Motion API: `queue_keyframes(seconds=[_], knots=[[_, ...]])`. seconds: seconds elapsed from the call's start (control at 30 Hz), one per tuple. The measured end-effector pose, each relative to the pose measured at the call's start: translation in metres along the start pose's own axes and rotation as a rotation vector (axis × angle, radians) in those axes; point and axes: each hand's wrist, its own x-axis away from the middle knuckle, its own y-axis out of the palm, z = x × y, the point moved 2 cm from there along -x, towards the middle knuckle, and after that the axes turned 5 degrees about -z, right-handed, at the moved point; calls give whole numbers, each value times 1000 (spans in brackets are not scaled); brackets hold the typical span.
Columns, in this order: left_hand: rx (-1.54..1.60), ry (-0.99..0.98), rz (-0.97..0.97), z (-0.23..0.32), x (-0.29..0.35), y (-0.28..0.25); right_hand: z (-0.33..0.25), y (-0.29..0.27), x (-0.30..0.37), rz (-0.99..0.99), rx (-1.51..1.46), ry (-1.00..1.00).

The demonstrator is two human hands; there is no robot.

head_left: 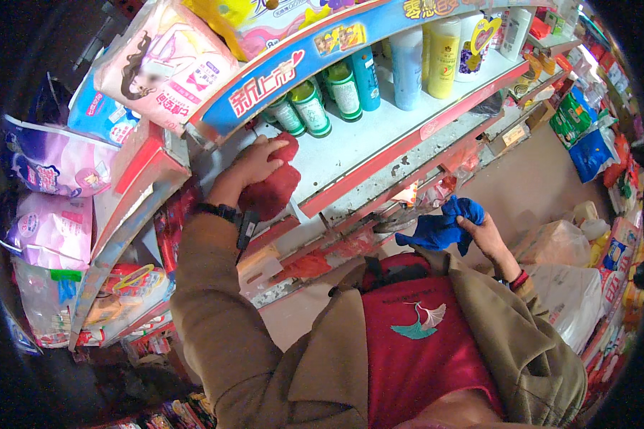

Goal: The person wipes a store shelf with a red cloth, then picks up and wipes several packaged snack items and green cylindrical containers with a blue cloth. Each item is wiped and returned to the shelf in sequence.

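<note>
My left hand is at the left end of a white shelf, its fingers closed over a red cloth pressed against the shelf surface. Just beyond that hand stand several green-and-white containers. My right hand is off to the right, below the shelf's front edge, gripping a bunched blue cloth in the air.
A teal bottle, a light-blue bottle and a yellow bottle stand farther along the shelf. Soft pink packages sit at upper left. Lower shelf edges are worn. Clear plastic bags lie at right.
</note>
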Motion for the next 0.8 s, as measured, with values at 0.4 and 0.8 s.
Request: queue_keyframes(seconds=[0.4, 0.8], knots=[[103, 408, -10, 79, -2, 7, -2, 2, -1, -17, -40, 62], [-97, 441, 75, 142, -43, 9, 4, 8, -16, -48, -78, 80]])
